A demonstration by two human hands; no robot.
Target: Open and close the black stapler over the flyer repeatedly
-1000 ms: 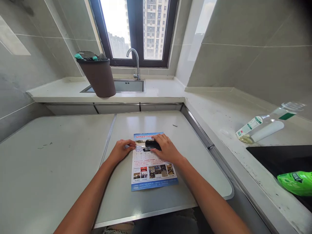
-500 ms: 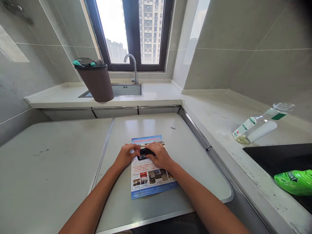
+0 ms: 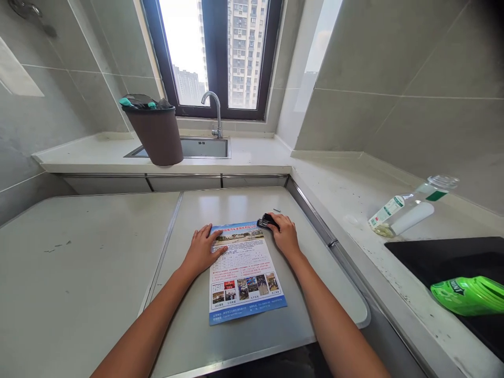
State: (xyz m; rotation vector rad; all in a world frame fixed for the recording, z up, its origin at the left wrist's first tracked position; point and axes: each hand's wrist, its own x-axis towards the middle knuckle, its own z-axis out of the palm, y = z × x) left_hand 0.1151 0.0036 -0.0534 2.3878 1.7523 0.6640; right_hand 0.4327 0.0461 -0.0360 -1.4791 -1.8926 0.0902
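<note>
Black stapler [image 3: 268, 222] has moved to the flyer's [image 3: 244, 270] one-o'clock corner, gripped by your right hand [image 3: 284, 234]; your left hand [image 3: 204, 249] lies flat, fingers open.

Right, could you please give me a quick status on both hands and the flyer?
Left hand flat on flyer, pinning its left edge. Right hand closed on black stapler at flyer's top right corner. Nothing else close by on the table.

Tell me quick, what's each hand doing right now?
Left hand: open, flat on the flyer, holding nothing.
Right hand: closed on the black stapler at the flyer's top right corner.
</note>
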